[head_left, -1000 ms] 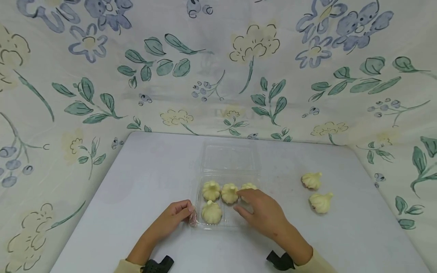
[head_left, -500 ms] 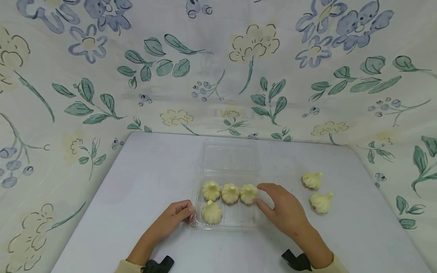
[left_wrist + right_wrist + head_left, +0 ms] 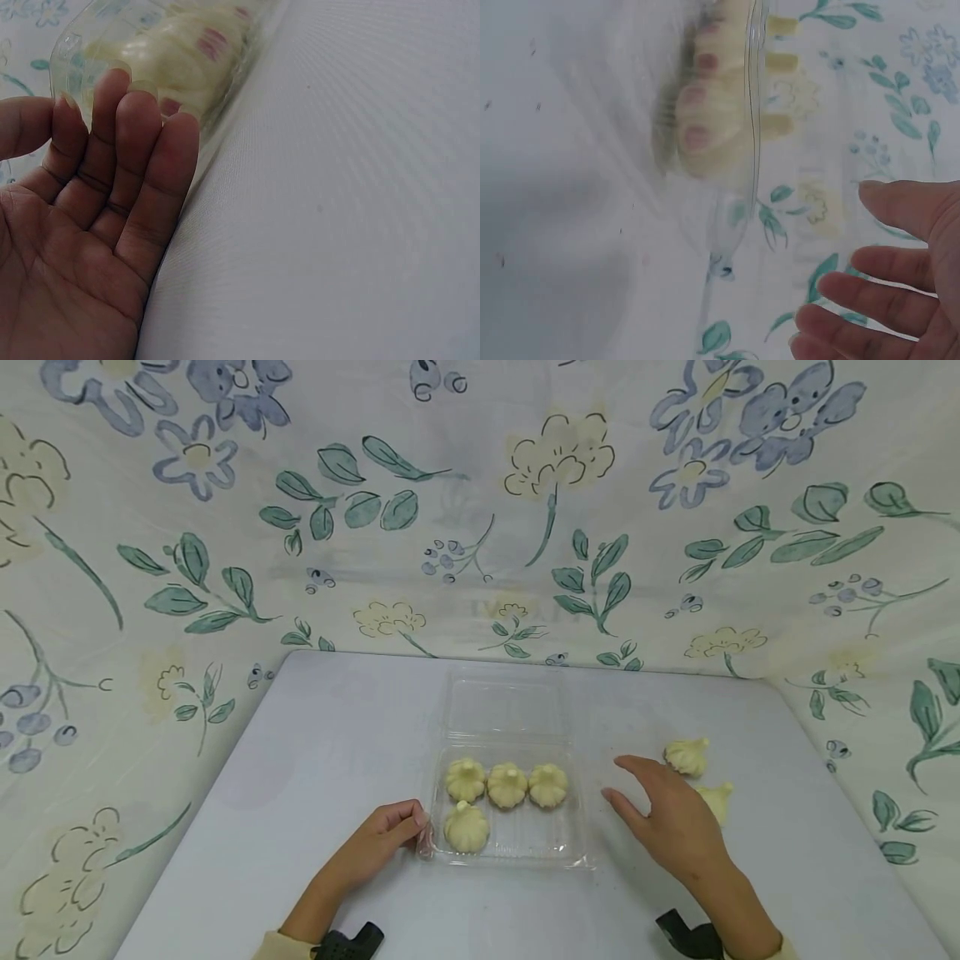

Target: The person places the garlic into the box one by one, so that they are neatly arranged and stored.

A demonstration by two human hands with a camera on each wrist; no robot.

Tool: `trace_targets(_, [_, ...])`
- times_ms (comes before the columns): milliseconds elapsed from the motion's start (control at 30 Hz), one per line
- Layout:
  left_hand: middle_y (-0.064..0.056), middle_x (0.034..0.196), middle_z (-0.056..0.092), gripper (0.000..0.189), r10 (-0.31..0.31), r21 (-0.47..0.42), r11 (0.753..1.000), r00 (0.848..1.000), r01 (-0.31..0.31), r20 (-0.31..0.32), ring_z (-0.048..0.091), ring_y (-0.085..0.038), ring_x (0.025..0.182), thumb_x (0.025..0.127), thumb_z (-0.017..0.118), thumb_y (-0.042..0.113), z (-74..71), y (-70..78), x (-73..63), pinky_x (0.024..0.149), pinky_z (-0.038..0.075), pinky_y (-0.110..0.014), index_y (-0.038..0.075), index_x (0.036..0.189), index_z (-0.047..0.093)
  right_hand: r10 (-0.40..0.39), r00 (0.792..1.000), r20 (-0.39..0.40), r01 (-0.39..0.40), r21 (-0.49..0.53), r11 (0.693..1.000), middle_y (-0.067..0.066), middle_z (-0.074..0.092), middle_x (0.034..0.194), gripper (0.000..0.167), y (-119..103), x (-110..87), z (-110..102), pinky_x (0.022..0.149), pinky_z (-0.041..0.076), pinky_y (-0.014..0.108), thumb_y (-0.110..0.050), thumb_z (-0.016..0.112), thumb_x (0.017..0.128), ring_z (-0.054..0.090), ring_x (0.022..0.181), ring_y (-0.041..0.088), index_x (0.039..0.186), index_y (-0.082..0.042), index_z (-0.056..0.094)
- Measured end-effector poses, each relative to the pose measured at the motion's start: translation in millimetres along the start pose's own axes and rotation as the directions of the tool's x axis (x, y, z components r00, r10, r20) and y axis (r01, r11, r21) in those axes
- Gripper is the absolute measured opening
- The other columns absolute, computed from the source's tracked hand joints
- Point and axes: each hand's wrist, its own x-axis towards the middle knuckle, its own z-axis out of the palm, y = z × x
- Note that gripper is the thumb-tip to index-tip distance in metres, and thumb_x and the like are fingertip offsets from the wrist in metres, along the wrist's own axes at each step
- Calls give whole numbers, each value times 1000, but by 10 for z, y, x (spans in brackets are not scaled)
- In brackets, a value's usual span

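Observation:
A clear plastic clamshell container (image 3: 525, 842) lies on the table with its lid laid back. Three garlic bulbs (image 3: 507, 786) fill its back row, and another garlic bulb (image 3: 467, 827) sits at front left. My left hand (image 3: 382, 835) pinches the container's left rim between thumb and index finger. In the left wrist view the other fingers (image 3: 142, 135) lie against its side wall. My right hand (image 3: 675, 827) hovers right of the container, fingers apart and holding nothing. Near it lie a garlic bulb (image 3: 686, 757) and a second garlic bulb (image 3: 716, 801), partly hidden by the hand.
The white table (image 3: 337, 718) ends at a floral cloth (image 3: 480, 527) hung behind and along both sides. The raised-back lid (image 3: 507, 708) takes up room behind the container.
My right hand has let go of the back-right garlic bulb and moved right, out of the container towards the two loose bulbs. The left hand stays at the rim.

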Motion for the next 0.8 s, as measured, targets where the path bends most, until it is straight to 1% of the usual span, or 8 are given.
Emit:
trace_targets(133, [-4,87,57,31,-7,10,1000,1000,7,-8,56,-12,82,112,50,20,2,5,-1,74,50,-30,-1,89,55,32,999,14,-32,-20,999,20,67,132,49,77,-19,-89,95,52,58,-27,81,94,62,123,41,134,-5,65])
trace_targets(267, [-4,87,58,30,-11,4,1000,1000,11,-7,57,-12,82,112,50,20,3,13,-2,75,50,-30,-1,90,56,91,996,23,-90,-39,995,24,63,137,53,174,-34,-194,97,49,62,-27,80,94,58,126,45,137,-4,62])
trace_targets(367, [-4,87,58,30,-10,2,1000,1000,10,-5,57,-12,82,111,50,20,7,19,1,75,50,-30,-1,90,56,122,992,10,-122,-49,991,26,60,139,56,277,-42,-281,98,46,65,-25,82,92,55,128,48,139,-4,61])
trace_targets(467, [-4,87,58,31,-12,2,1000,1000,12,-7,56,-12,82,111,51,20,11,24,2,75,50,-30,-1,90,56,141,990,8,-140,-43,989,27,58,141,60,392,-50,-359,100,44,68,-28,83,92,52,130,50,141,-5,58])
trace_targets(600, [-4,87,58,31,-12,1,1000,1000,12,-6,56,-12,81,112,50,20,13,22,3,75,50,-30,-1,90,56,165,985,43,-165,-15,986,28,51,147,74,547,-66,-432,101,40,70,-40,81,92,46,134,51,150,-6,50])
trace_targets(800, [-3,86,58,31,-1,-7,1000,1000,1,-4,56,-11,80,112,49,19,8,10,3,74,50,-30,-2,90,56,161,983,89,-163,15,987,31,41,154,96,729,-100,-485,104,33,74,-48,83,89,37,138,55,158,-1,35])
